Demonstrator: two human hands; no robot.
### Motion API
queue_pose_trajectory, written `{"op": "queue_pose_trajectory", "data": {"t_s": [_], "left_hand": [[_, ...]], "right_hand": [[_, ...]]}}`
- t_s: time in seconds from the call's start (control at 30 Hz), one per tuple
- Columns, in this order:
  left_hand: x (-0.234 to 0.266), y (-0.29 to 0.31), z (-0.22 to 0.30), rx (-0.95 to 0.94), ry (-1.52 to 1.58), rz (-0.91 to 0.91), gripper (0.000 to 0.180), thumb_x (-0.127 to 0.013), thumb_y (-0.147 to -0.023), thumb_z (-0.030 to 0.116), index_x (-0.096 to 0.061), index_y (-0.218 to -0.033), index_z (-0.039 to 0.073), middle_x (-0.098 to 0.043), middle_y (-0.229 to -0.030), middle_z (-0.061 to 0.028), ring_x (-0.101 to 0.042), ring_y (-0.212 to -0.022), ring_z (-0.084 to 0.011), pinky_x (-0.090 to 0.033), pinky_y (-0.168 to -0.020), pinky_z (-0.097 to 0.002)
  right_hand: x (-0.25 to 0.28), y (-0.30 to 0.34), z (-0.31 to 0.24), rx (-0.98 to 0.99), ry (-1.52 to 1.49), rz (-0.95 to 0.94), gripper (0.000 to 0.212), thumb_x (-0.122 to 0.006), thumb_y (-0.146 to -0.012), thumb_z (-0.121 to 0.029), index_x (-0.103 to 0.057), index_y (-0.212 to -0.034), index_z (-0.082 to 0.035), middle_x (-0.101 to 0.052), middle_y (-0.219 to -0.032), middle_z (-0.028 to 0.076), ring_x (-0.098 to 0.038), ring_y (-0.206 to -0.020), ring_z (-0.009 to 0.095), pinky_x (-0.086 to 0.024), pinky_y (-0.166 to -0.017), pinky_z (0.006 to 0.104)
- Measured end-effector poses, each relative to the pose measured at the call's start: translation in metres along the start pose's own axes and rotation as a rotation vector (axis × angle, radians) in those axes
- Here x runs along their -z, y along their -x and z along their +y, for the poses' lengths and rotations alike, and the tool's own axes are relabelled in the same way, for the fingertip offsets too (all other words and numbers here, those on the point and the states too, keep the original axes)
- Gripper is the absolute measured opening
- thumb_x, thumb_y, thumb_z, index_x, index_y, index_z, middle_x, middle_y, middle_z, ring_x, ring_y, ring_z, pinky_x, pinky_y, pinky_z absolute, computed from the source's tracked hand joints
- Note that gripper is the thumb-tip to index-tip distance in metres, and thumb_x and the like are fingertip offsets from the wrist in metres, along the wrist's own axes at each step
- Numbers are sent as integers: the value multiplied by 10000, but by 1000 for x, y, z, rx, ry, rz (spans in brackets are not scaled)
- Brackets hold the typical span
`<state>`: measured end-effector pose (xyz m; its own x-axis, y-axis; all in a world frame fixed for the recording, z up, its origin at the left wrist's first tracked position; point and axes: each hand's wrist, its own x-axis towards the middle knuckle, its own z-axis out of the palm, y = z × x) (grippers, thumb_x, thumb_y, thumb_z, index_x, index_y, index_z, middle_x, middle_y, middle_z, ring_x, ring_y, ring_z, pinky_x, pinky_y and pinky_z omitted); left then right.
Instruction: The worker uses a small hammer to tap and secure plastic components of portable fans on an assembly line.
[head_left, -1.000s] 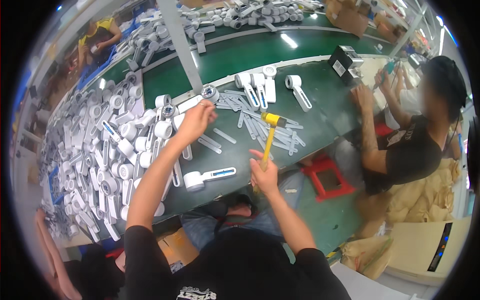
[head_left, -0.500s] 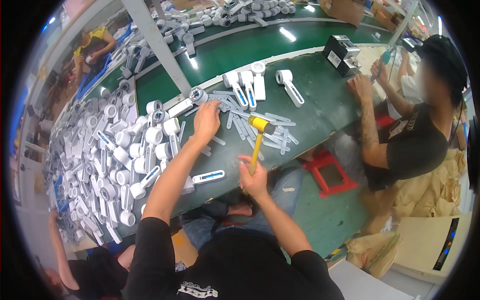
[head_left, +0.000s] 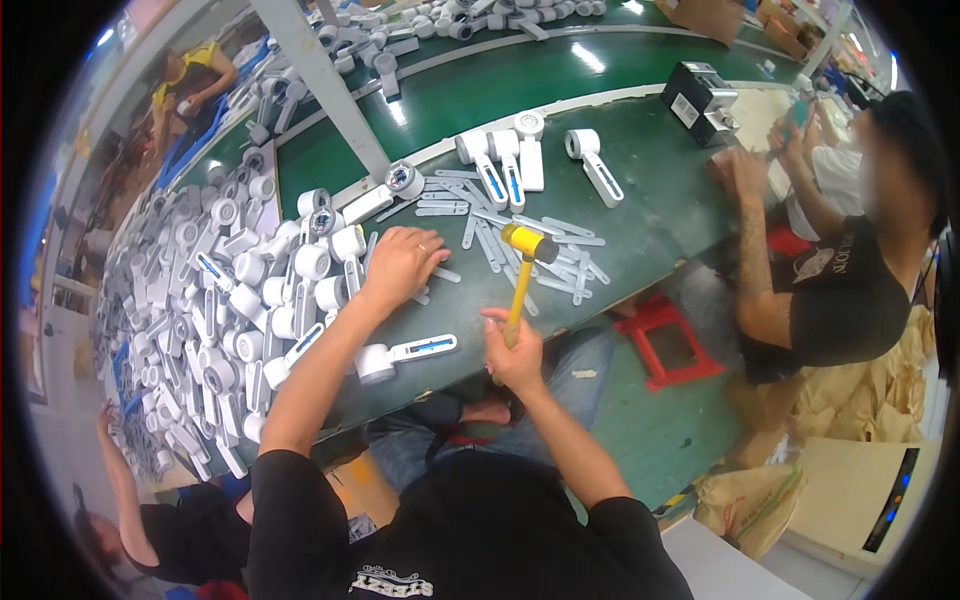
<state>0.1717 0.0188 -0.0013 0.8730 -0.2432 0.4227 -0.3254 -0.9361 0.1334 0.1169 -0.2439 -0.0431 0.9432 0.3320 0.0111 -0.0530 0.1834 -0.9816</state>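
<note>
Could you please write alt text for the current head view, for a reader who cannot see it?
A person's right hand holds a yellow mallet at a green worktable, left hand palm down beside scattered grey strips. White round-headed pieces with handles heap up at the left; another person is at the right.

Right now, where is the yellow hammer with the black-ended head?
In the head view, the yellow hammer is just right of centre, held head-up in the person's right hand, with its head seen against the scattered flat grey strips.
</note>
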Motion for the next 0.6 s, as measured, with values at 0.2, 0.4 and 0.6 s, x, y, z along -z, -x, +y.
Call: {"op": "queue_pose_trajectory", "data": {"t_s": [0.2,0.4,0.6], "left_hand": [[-32,-29,-12,191,-78,-38,503,-746,-963,334,-681,-1375,53,-604,-1519,-159,-511,-1440,-368,-399,-1205,-475],[-14,-7,-3,138,-24,-185,449,-724,-976,300,-703,-1355,60,-650,-1467,-173,-576,-1388,-351,-370,-1235,-501],[-11,-33,-18,245,164,69,267,-684,-983,171,-756,-1193,22,-737,-1279,-179,-662,-1210,-385,-469,-1134,-521]], "right_hand": [[-5,-1,-1,10,-17,-14,191,-644,-1069,-104,-692,-1218,7,-581,-622,-8,-528,-454,67,-416,-433,260],[-1,0,4,1,69,30,173,-672,-1047,-140,-727,-1189,-57,-622,-604,-7,-605,-471,97,-457,-464,289],[-1,-2,2,41,79,8,171,-674,-1045,-143,-731,-1184,-63,-626,-607,-9,-618,-475,105,-467,-467,296]]}}
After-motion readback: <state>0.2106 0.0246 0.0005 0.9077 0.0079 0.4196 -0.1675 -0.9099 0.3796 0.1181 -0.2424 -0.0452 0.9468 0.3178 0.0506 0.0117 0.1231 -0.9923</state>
